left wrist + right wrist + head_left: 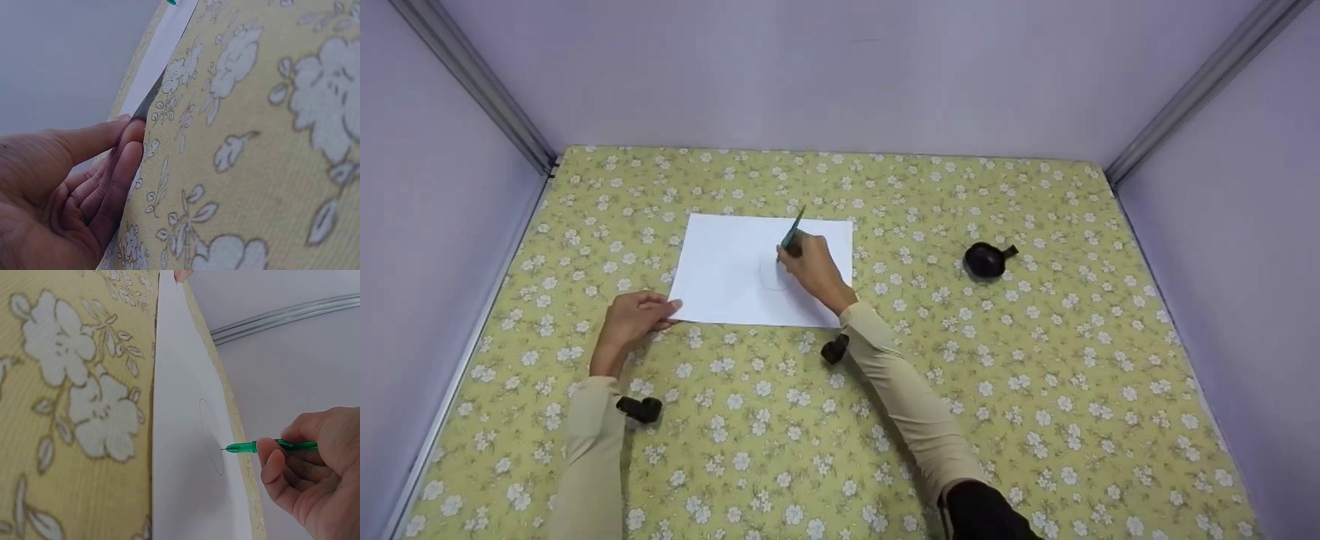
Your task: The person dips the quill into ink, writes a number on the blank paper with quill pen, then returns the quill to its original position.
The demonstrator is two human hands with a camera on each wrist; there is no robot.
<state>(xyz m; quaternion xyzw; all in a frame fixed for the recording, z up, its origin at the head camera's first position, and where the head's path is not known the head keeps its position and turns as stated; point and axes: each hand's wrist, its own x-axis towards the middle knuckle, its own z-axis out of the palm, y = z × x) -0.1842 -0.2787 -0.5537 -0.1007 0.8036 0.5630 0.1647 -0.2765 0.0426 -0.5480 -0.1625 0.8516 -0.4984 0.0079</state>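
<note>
A white sheet of paper (720,262) lies on the flowered cloth. My left hand (636,319) pinches its near left corner between thumb and fingers; in the left wrist view the thumb (101,138) is on top and the corner is lifted a little off the cloth. My right hand (814,270) holds a green pen (793,229) over the right half of the sheet. In the right wrist view the pen (242,447) has its tip right at the paper, beside a thin curved line (203,424) drawn there.
A small round black object with a short stub (985,261) sits on the cloth to the right. The yellow flowered cloth (1072,375) covers the table. Pale walls (840,75) enclose the back and both sides. Each wrist carries a small black camera (639,409).
</note>
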